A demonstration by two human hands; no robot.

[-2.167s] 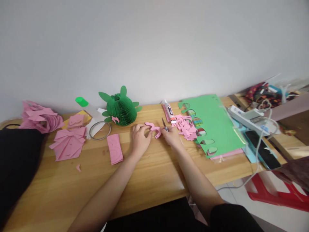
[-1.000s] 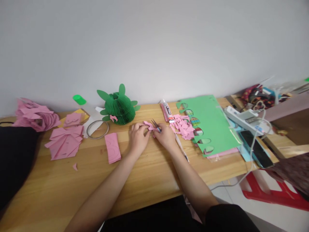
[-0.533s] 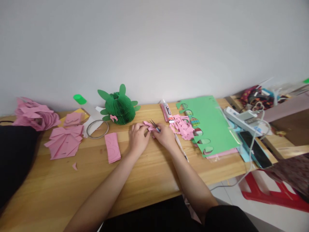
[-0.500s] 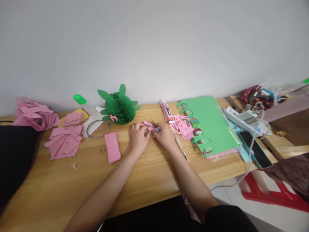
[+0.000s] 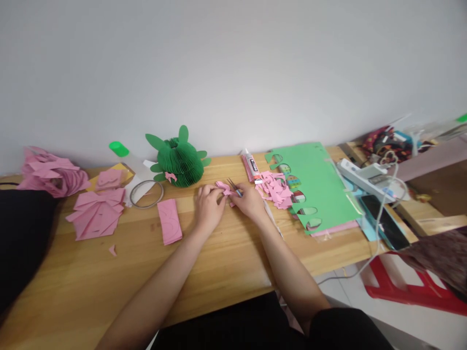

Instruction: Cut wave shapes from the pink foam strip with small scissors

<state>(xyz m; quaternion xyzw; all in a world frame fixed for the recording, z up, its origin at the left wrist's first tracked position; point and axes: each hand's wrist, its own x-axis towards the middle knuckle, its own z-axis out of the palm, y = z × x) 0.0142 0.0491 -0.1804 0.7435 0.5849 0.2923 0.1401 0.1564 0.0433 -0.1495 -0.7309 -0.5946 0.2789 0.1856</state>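
My left hand (image 5: pixel 209 206) is closed, pinching a small pink paper piece (image 5: pixel 222 186) just above the tabletop. My right hand (image 5: pixel 250 201) is wrapped round a small pair of scissors (image 5: pixel 232 185), its slim blades pointing up and to the left beside the paper. The handles are hidden by the fingers. A folded pink paper strip (image 5: pixel 170 221) with drawn curved outlines lies left of my left hand. To the right of my right hand is a heap of pink paper scraps (image 5: pixel 275 189).
Behind my hands stands a green honeycomb paper ball (image 5: pixel 180 163) with leaf shapes. A glue tube (image 5: pixel 251 166), green cut-out sheet (image 5: pixel 324 184), power strip (image 5: pixel 365 180) and phone (image 5: pixel 385 222) lie right. Leftward are a tape roll (image 5: pixel 147 194) and folded pink paper (image 5: pixel 97 214).
The pink paper piece has turned slightly in my left fingers, and the scissors have shifted a little beside it. The whole view has moved slightly.
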